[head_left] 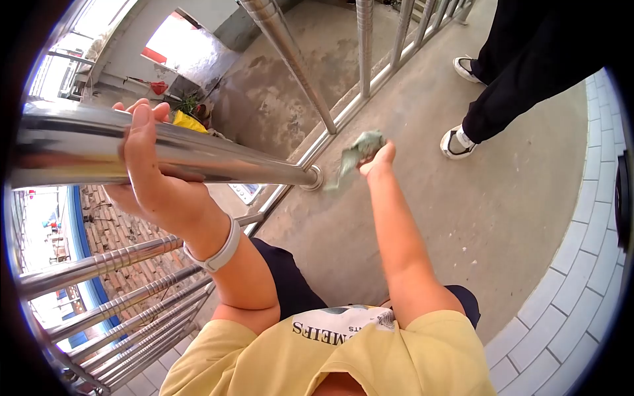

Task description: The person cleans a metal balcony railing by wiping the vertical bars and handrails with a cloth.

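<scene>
My left hand (155, 158) is wrapped round a thick, shiny metal post (228, 157) of the railing, fingers reaching over its far side. A pale band (224, 247) circles that wrist. Out in front, my right hand (380, 160) grips a crumpled grey-green cloth (360, 153), with one end hanging loose and blurred. The cloth is above the concrete floor (422, 218), close to the round base (316, 177) of the post. Whether it touches the floor I cannot tell.
Another person's legs in black trousers (508, 72) and white-and-black shoes (460, 143) stand at the upper right. Thinner metal bars (112, 261) run along the left and top. White wall tiles (581, 224) curve along the right. A lower yard (264, 92) lies beyond the railing.
</scene>
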A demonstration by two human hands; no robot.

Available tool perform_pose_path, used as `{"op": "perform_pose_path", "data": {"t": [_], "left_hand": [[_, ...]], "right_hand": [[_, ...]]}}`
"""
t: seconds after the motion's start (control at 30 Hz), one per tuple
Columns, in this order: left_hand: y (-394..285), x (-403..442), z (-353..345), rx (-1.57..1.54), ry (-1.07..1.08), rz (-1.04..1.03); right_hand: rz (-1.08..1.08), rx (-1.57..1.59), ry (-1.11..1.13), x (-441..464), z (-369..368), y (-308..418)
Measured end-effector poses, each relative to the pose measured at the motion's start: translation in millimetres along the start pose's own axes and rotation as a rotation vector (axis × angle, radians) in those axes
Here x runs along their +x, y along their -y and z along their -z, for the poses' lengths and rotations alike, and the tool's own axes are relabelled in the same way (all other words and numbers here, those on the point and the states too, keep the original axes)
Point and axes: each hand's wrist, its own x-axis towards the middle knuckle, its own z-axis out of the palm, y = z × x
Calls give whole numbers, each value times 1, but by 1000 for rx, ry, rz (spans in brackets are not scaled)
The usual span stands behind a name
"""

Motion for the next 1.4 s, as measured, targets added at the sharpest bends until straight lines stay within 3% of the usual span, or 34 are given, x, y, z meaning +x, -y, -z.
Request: {"op": "perform_pose_path", "data": {"t": [0.13,0.17,0.23,0.27,0.33,0.37,0.47,0.6,0.67,0.73,0.87,0.93,1.0,1.07,1.17,1.27,1.4], "left_hand": [[8,4,5,25,32,-84],[10,5,8,33,32,-80],[15,6,13,89,120,-232],[16,6,13,96,120,-231],[18,5,14,130,132,-302],[17,5,14,134,134,-301],[14,7,13,16,123,-142],[15,6,12,11,87,-121],[17,7,14,24,101,-157],[19,6,16,66,147,-244],[16,6,17,62,169,-204],[10,-2,9,152,57,-155],[9,1,11,140,76,-161],[11,1,13,137,92,-161],[11,2,14,128,112,-166],[13,3,14,126,113,-167],[21,2,14,126,124,-290]], "right_hand": [[105,23,315,-25,-23,31],[99,21,310,-27,-30,34],[387,-89,384,-27,-45,37],[381,-91,382,-24,-49,30],[881,-376,360,-13,-55,14],[1164,-789,123,6,-50,5],[1344,-1035,-12,4,-46,-17],[1237,-1129,55,-7,-47,-21],[1304,-1191,77,-8,-45,-27],[1105,-1216,117,-17,-49,-25],[901,-1192,255,-41,-52,-12],[921,-1192,321,-33,-43,-9],[933,-1191,388,-21,-38,-10],[1241,-1433,258,-5,-37,-10],[1142,-1695,93,-28,-60,2],[1183,-1888,-68,-15,-80,15],[1088,-2111,-111,-11,-104,31]]}}
